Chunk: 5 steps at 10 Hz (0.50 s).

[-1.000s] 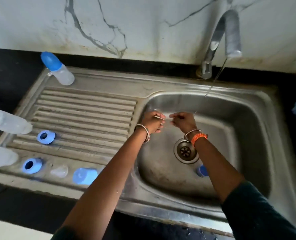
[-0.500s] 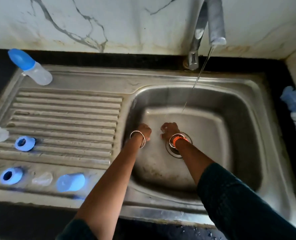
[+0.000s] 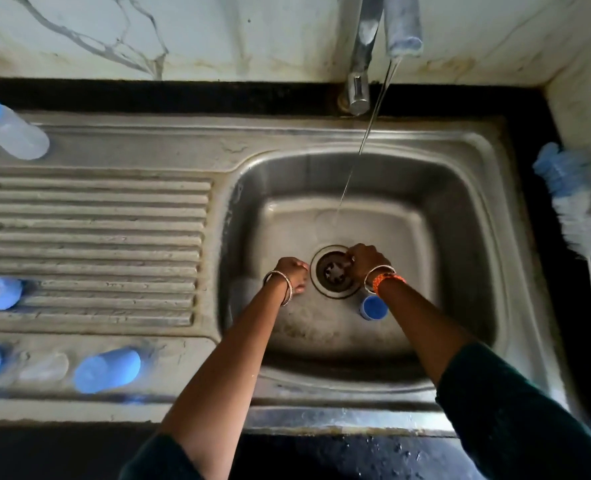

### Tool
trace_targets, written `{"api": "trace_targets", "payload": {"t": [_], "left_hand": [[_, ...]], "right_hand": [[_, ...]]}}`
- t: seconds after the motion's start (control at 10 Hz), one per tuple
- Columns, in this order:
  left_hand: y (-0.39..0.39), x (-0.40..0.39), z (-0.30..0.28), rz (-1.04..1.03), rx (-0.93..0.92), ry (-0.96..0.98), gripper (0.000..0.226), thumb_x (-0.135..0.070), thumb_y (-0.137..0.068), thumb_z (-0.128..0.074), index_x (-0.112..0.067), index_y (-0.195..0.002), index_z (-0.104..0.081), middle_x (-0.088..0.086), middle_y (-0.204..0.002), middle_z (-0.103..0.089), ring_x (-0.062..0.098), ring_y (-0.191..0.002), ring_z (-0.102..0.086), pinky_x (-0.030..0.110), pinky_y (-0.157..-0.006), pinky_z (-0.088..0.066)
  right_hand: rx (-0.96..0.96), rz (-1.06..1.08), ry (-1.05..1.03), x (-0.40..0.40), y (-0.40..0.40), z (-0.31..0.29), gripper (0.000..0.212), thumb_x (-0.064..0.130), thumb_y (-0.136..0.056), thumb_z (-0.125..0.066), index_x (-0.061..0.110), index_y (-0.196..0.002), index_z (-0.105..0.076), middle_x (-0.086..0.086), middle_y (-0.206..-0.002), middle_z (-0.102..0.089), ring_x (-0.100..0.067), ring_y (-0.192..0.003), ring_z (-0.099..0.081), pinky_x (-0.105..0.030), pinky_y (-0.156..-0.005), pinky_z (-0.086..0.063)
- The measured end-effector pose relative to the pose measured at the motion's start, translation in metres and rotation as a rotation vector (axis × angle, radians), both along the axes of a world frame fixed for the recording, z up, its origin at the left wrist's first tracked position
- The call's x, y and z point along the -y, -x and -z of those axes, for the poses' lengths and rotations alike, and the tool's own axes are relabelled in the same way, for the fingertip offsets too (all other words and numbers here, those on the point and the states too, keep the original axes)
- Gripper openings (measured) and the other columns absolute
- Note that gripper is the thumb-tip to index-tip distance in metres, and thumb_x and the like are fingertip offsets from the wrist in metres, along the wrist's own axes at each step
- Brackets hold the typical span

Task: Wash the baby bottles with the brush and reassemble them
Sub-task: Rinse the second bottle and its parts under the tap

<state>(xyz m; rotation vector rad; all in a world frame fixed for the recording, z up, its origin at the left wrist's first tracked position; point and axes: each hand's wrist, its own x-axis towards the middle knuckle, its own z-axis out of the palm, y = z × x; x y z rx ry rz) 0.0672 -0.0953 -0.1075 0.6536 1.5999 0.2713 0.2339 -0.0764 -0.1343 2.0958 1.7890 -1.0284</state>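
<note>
Both hands down in basin: left hand curled loosely, right hand fingers bunched at drain rim, grip unclear. Brush at 3 o'clock, bristles pointing 12. Bottle at 10 o'clock, cap pointing upper-left.

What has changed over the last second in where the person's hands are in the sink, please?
Both hands dropped from under the water stream to the basin floor: the left hand sits beside the drain, the right hand at its rim. Whether either holds anything is unclear. The tap still runs; the blue cap and brush stayed put.
</note>
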Motion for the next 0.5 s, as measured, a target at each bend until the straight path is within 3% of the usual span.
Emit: {"api": "trace_targets", "payload": {"t": [0.1,0.2,0.3,0.4,0.5], "left_hand": [[0.008,-0.001,-0.002,-0.036,0.216,0.170,0.015,-0.014,-0.061,-0.044,-0.018,-0.049,-0.050,-0.003,-0.045,-0.042,0.010,-0.037,-0.041,0.014,-0.036,-0.031],[0.011,0.002,-0.005,-0.062,0.194,0.122,0.031,-0.006,-0.074,-0.036,-0.015,-0.049,-0.053,-0.001,-0.048,-0.044,0.011,-0.039,-0.043,0.011,-0.039,-0.033],[0.008,-0.002,-0.004,-0.102,0.114,-0.046,0.030,0.003,-0.093,-0.041,-0.016,-0.073,-0.051,0.005,-0.072,-0.051,0.015,-0.058,-0.047,0.021,-0.054,-0.040],[-0.002,-0.012,-0.023,-0.114,0.177,-0.154,0.014,-0.011,-0.097,-0.047,-0.020,-0.091,-0.056,0.005,-0.092,-0.055,0.019,-0.079,-0.054,0.029,-0.069,-0.046],[-0.017,-0.029,-0.051,-0.132,0.285,-0.288,0.023,-0.025,-0.099,-0.045,-0.020,-0.120,-0.054,0.004,-0.112,-0.057,0.023,-0.098,-0.057,0.034,-0.075,-0.049]], "right_hand": [[0.108,-0.107,-0.039,0.007,0.018,0.010,0.040,0.039,-0.089,-0.057,0.016,-0.122,-0.058,-0.014,-0.126,-0.057,-0.035,-0.113,-0.057,-0.037,-0.089,-0.045],[0.119,-0.094,-0.054,0.011,0.026,0.013,0.039,0.037,-0.089,-0.057,0.015,-0.121,-0.057,-0.013,-0.126,-0.057,-0.035,-0.112,-0.056,-0.036,-0.088,-0.045],[-0.019,0.050,-0.053,-0.001,0.022,-0.001,0.037,0.028,-0.082,-0.067,0.009,-0.114,-0.063,-0.017,-0.120,-0.061,-0.036,-0.109,-0.059,-0.038,-0.088,-0.048],[-0.384,0.267,-0.147,-0.026,0.015,-0.037,0.017,0.022,-0.081,-0.073,0.014,-0.096,-0.069,-0.012,-0.095,-0.068,-0.026,-0.082,-0.066,-0.029,-0.067,-0.055],[-0.662,0.338,-0.324,-0.048,0.011,-0.088,0.005,0.019,-0.091,-0.062,0.015,-0.093,-0.063,0.002,-0.070,-0.059,-0.002,-0.058,-0.052,-0.013,-0.051,-0.041]]}}
